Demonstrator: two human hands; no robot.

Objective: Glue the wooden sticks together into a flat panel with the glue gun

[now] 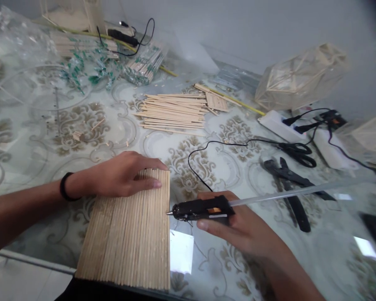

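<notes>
A panel of thin wooden sticks (134, 242) laid side by side stands at the front edge of the table. My left hand (122, 175) is closed over its far end, thumb on the near face and fingers along the top edge. In my right hand (238, 230) is a black hot glue gun (203, 209), its metal tip at the panel's right edge; whether it touches I cannot tell. A long clear glue stick (301, 191) juts out of the gun's back.
Loose sticks (175, 110) lie in a pile at the middle back. Pliers (288, 188), scissors (297, 152) and a white power strip (282, 127) sit at right. Wrapped stick bundles (144, 65) and a stick-frame model (303, 77) stand behind. The gun's cord (203, 146) crosses the table.
</notes>
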